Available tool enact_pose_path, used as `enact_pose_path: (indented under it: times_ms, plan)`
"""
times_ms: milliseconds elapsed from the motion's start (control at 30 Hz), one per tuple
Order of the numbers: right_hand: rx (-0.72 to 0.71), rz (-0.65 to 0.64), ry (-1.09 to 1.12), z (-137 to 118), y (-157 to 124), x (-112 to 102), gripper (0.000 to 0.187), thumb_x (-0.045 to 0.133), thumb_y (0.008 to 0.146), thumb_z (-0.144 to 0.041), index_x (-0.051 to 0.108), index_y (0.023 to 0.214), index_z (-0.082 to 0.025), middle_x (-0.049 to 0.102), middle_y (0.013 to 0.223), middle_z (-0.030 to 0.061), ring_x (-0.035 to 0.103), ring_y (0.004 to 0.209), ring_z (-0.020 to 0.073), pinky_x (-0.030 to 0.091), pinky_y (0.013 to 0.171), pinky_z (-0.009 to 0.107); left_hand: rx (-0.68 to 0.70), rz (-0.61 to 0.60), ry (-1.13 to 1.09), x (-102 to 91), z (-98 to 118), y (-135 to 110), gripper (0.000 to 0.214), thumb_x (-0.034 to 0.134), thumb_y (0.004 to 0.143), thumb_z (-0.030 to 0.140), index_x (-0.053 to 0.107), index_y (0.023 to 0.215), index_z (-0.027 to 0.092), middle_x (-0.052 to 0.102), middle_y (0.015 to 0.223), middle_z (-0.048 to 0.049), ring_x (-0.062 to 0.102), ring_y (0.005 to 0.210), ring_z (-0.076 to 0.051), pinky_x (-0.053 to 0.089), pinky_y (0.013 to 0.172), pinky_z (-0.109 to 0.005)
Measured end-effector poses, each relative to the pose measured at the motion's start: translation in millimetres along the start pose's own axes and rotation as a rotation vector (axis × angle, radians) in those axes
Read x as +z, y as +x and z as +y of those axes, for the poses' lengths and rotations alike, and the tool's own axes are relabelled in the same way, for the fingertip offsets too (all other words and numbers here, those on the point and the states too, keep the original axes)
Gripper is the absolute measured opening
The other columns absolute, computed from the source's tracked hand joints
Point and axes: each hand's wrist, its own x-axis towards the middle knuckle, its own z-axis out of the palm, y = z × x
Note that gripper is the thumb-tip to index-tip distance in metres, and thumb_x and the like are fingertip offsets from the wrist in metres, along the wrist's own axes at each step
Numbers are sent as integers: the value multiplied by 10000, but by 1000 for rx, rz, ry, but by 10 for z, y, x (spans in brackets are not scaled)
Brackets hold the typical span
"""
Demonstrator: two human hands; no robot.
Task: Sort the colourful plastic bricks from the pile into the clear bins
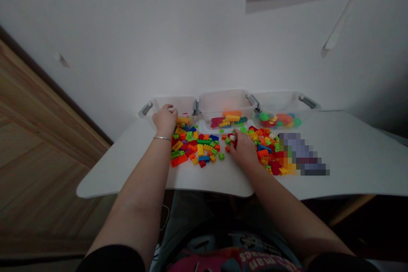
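Observation:
A heap of small coloured building bricks (197,146) lies on the white table (350,153) in front of me. My left hand (165,120) rests curled over the front rim of the left clear bin (181,104), fingers closed on something I cannot make out. A silver bangle (162,138) circles that wrist. My right hand (244,148) lies among the bricks in the middle, fingers pinched around a small brick (233,138).
Three clear plastic bins stand in a row against the wall: the middle bin (225,100) holds red, orange and yellow bricks, the right bin (280,104) holds round green and red pieces. A blurred patch (302,157) covers part of the pile. A wooden panel (35,144) stands left.

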Motion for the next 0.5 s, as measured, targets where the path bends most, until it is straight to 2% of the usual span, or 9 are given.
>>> enact_pose_path:
  times_ms: [200, 267, 367, 433, 500]
  plan:
    - [-2, -23, -20, -11, -1, -19, 505, 492, 816, -206, 517, 1302, -70, 640, 1170, 176, 553, 1108, 306, 423, 995, 438, 107, -14, 44, 44, -26, -58, 397, 345, 951, 299, 655, 1180, 206, 746, 991, -115, 666, 1015, -262, 339, 1020, -455]
    - [-6, -20, -21, -12, -2, -19, 497, 493, 812, -202, 526, 1291, -71, 643, 1162, 173, 556, 1102, 306, 424, 994, 438, 142, 42, -20, 64, -39, -93, 375, 388, 932, 296, 647, 1190, 213, 709, 1117, -122, 626, 1105, -268, 273, 1088, -494]
    - [-25, -9, -7, -8, 0, -16, 480, 495, 808, -198, 539, 1273, -86, 644, 1163, 168, 562, 1100, 297, 427, 988, 429, 135, 157, -137, 79, -7, -211, 368, 508, 866, 293, 631, 1203, 213, 554, 1362, -147, 493, 1289, -289, 246, 1122, -512]
    - [-28, -8, 0, -3, 2, -11, 474, 495, 810, -199, 542, 1270, -94, 644, 1167, 165, 561, 1107, 294, 425, 991, 426, 142, 176, -188, 80, 54, -359, 380, 548, 840, 295, 629, 1202, 211, 510, 1395, -153, 453, 1323, -295, 292, 1104, -496]
    - [-20, -14, 0, 2, 5, -6, 476, 495, 811, -201, 541, 1273, -93, 645, 1170, 163, 558, 1115, 297, 423, 998, 427, 200, 140, -207, 79, 135, -565, 353, 554, 846, 312, 645, 1174, 217, 533, 1365, -143, 476, 1293, -298, 312, 1094, -492]
